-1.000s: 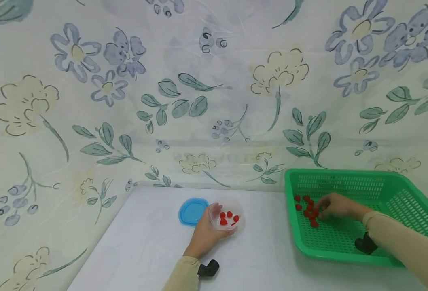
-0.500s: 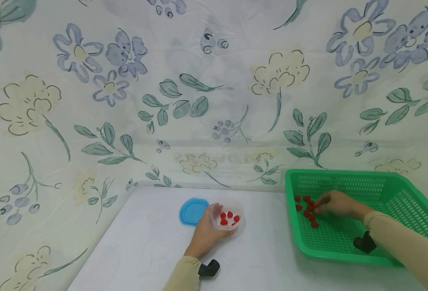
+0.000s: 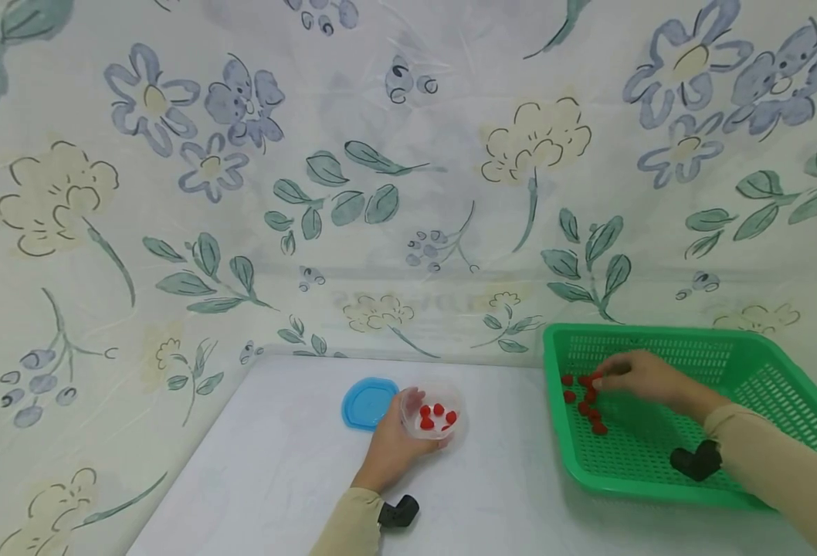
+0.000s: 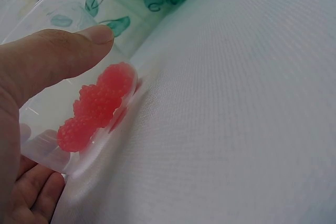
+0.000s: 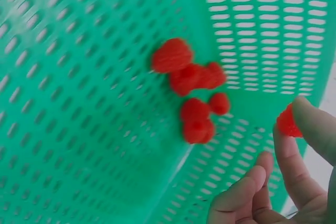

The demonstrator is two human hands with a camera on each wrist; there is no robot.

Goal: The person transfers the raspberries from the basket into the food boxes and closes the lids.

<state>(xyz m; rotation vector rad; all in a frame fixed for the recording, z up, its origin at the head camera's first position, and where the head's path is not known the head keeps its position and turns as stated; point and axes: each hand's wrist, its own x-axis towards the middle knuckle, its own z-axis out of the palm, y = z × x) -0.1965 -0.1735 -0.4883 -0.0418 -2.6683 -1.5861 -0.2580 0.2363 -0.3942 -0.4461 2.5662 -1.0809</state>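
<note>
My left hand [image 3: 392, 448] grips a clear plastic cup [image 4: 44, 98] on the white table, thumb on one side and fingers on the other. Several raspberries [image 4: 97, 103] lie at the cup's bottom. Over the green basket [image 3: 568, 455], my right hand [image 3: 641, 378] pinches one raspberry [image 5: 287, 121] between thumb and index finger; its other fingers are loosely curled. Beneath it, more raspberries [image 5: 191, 80] sit in a loose cluster on the basket floor, along the left side in the head view.
A blue lid [image 3: 368, 403] lies on the white table [image 3: 276, 463] just left of the cup. The basket stands at the right with raised, slotted walls. Behind the table hangs a flower-printed cloth [image 3: 436, 201].
My right hand has lifted a raspberry from the cluster, rising slightly off the basket floor. The left hand and cup have stayed in place.
</note>
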